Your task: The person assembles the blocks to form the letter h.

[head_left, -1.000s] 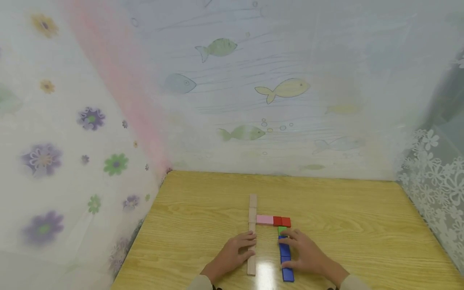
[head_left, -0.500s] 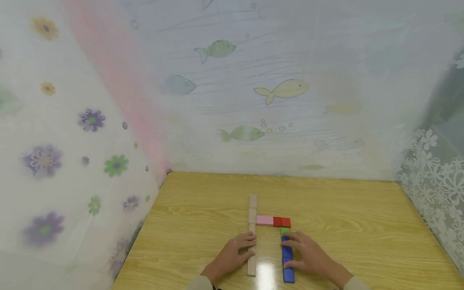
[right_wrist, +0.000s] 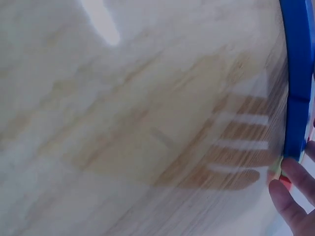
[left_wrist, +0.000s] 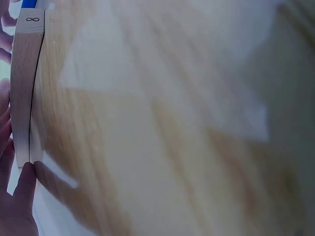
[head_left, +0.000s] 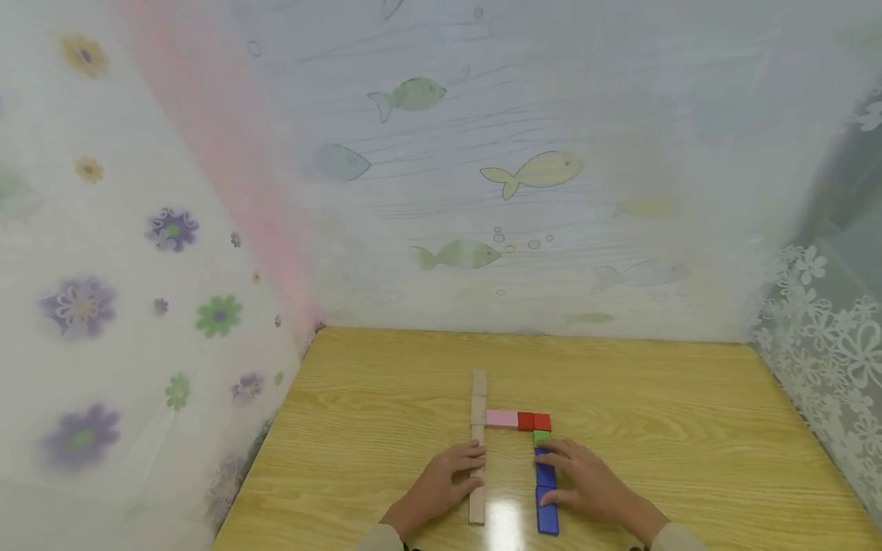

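In the head view, my left hand (head_left: 441,482) rests its fingers on a column of plain wooden blocks (head_left: 477,509). The left wrist view shows a wooden block (left_wrist: 24,73) with a numeral 8 on its end. A pink block (head_left: 501,418) and two red blocks (head_left: 534,422) run rightward from that column. Under the right-hand red block a green block (head_left: 541,438) and blue blocks (head_left: 547,516) form a second column. My right hand (head_left: 592,482) touches this column with fingers and thumb spread along it, hiding parts of it. Fingers (right_wrist: 283,199) show beside the green end in the right wrist view.
The wood-grain table (head_left: 365,398) has a bright glare patch between the two columns. A fish-patterned cloth wall (head_left: 551,291) rises behind it, a flowered one (head_left: 138,344) stands at left, and a lace-like flower pattern (head_left: 820,329) is at right.
My right hand slid the green and blue column rightward and straightened it, then pushed it away from me up against the red block. My left hand has stayed in place on the wooden blocks.
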The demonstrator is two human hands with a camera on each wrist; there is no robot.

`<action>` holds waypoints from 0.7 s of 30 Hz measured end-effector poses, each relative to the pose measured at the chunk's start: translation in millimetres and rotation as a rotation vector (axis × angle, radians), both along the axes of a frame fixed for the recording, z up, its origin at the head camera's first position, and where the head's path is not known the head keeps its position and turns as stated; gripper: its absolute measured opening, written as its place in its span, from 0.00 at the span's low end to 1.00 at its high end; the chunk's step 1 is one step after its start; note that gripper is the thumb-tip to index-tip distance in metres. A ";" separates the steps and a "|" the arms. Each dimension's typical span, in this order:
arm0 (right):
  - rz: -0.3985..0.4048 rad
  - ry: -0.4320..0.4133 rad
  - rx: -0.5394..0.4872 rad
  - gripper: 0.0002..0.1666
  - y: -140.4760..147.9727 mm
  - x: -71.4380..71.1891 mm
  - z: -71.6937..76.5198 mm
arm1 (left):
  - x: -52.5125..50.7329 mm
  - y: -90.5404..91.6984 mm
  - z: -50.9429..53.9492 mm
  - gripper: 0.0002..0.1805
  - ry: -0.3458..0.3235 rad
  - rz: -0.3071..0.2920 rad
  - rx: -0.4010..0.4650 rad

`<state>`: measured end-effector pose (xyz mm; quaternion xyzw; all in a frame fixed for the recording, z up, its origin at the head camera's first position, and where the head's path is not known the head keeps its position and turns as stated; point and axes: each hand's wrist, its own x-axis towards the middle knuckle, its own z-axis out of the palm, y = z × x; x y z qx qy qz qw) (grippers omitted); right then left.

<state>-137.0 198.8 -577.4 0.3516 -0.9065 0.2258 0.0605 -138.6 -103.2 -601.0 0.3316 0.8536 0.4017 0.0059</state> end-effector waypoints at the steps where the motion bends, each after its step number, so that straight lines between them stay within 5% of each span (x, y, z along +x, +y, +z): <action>1: -0.003 0.004 -0.001 0.36 -0.1 0.9 -0.2 | 0.1 0.2 0.0 0.18 0.003 -0.001 -0.001; 12: -0.002 -0.017 0.030 0.24 -13.5 31.2 3.3 | -0.5 0.0 1.4 0.19 0.015 0.002 0.016; 21: 0.012 -0.097 0.046 0.20 -12.8 34.9 6.8 | 0.0 0.8 3.2 0.19 0.012 0.002 0.004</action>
